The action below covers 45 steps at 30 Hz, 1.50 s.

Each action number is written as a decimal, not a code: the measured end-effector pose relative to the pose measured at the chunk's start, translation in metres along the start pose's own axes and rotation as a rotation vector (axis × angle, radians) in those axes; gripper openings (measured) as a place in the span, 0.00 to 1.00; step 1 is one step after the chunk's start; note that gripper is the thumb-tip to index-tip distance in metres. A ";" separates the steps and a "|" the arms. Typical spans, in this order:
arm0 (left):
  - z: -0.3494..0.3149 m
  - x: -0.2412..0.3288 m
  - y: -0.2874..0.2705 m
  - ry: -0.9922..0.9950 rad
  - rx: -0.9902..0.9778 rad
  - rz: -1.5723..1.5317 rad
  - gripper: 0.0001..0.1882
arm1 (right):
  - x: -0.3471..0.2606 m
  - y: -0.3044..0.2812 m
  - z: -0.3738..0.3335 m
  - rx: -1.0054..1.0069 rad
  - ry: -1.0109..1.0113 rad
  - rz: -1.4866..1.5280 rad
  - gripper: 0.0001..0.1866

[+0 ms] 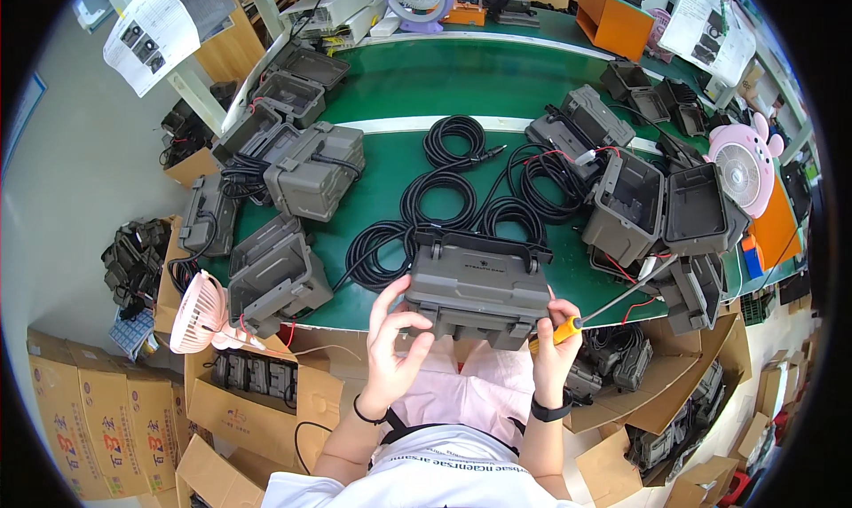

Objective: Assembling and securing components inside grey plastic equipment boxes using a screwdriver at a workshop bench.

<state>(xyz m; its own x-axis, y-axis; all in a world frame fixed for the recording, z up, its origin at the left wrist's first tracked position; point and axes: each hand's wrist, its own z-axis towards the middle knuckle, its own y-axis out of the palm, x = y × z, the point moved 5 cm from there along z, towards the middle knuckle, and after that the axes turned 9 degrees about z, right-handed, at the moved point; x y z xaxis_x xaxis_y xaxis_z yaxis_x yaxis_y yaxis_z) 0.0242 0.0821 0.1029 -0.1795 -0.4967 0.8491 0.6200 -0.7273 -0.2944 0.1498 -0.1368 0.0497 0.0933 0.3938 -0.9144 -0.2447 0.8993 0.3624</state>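
Right in front of me, at the near edge of the green table, is a dark grey plastic latch case (479, 282) with its lid closed. My left hand (395, 335) is at the case's left end, fingers curved and apart; whether the fingertips touch it is hard to tell. In my right hand (552, 348) is a screwdriver (568, 330) with a yellow handle, its long metal shaft pointing up and to the right. That hand's raised fingers are at the case's right end. Behind the case lie coiled black cables (444, 197).
More grey cases stand left (315, 171) and open at right (626, 202), some with red wires. A pink fan (197, 313) is at the left edge, a pink animal-shaped fan (741, 171) at the right. Cardboard boxes (257, 410) holding cases sit below the table.
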 end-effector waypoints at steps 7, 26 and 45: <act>0.014 -0.004 0.004 0.075 0.056 -0.032 0.07 | 0.003 -0.002 0.011 -0.015 -0.014 0.027 0.16; 0.019 -0.044 0.034 0.050 0.077 -0.090 0.51 | -0.027 0.013 -0.004 0.028 -0.124 -0.335 0.09; 0.020 -0.041 0.033 -0.003 0.013 -0.227 0.50 | -0.028 0.025 0.012 -0.100 -0.025 -0.026 0.09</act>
<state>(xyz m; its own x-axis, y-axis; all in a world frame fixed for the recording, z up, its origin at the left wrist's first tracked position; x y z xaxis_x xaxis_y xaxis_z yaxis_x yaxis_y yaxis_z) 0.0670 0.0881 0.0674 -0.3131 -0.3193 0.8944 0.5741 -0.8139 -0.0896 0.1524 -0.1228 0.0868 0.1251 0.3760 -0.9181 -0.3368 0.8865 0.3172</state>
